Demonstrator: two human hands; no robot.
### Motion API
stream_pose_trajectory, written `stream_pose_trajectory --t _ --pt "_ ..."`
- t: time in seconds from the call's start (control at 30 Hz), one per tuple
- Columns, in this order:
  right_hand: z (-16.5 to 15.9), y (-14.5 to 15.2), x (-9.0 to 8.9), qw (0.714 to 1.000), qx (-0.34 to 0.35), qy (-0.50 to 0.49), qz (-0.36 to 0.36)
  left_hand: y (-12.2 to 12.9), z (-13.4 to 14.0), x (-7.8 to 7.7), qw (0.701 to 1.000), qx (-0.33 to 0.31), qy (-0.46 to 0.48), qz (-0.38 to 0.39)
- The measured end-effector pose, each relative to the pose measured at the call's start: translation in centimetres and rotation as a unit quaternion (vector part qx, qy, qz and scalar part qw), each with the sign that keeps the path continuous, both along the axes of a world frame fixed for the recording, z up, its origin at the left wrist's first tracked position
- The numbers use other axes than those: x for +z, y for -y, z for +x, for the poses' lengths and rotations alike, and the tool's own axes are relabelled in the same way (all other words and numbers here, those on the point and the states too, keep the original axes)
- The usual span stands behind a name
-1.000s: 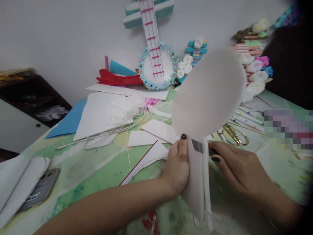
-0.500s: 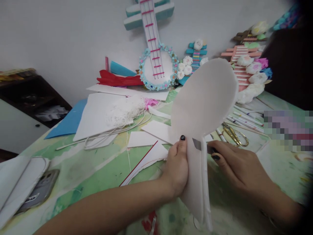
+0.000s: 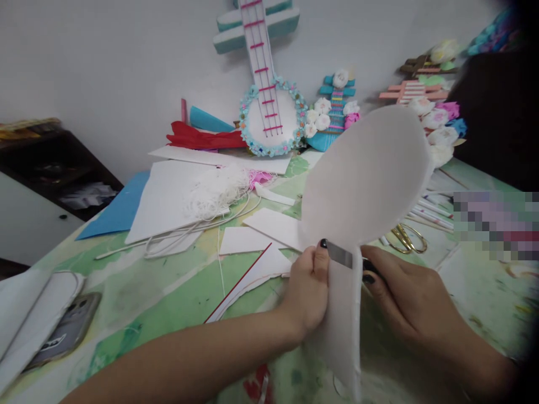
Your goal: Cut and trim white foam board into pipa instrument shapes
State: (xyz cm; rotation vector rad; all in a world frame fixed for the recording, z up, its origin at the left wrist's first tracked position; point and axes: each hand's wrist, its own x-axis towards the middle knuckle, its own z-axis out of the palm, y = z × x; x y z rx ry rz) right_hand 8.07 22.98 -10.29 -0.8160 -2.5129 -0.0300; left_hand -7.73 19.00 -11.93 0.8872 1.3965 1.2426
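A white foam cutout (image 3: 366,174) with a rounded top and a long straight stem stands upright in front of me. My left hand (image 3: 307,286) is closed round the left side of its stem, thumb on the near face. At the stem's right edge, my right hand (image 3: 412,297) grips a utility knife, its handle mostly hidden by my fingers. The flat metal blade (image 3: 340,255) lies crosswise over the stem just below the rounded part, its left end close to my left thumb. Whether it passes through the foam or over it, I cannot tell.
White foam offcuts (image 3: 263,238) and a tangle of white string (image 3: 214,191) lie on the green-patterned table. Gold-handled scissors (image 3: 406,238) and several pens (image 3: 429,216) are to the right. A phone (image 3: 69,331) sits at left. A decorated banjo-like craft (image 3: 273,118) leans on the wall.
The foam cutout has turned and shifted slightly right, its side edge now showing less. More of the knife blade shows across the stem, nearer my left thumb.
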Motion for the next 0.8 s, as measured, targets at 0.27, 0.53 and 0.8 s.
stream_pose_trajectory --t 0.27,0.53,0.8 --pt "-0.01 0.09 0.49 0.999 0.010 0.007 0.033 -0.11 0.59 -0.18 0.997 0.004 0.082 -0.011" --pt "0.14 -0.30 0.73 0.999 0.007 0.003 0.040 -0.11 0.44 -0.25 0.997 0.008 0.083 0.006" --pt "0.62 -0.65 0.45 0.999 0.002 0.018 0.036 0.01 0.64 0.19 0.991 0.008 0.127 -0.035"
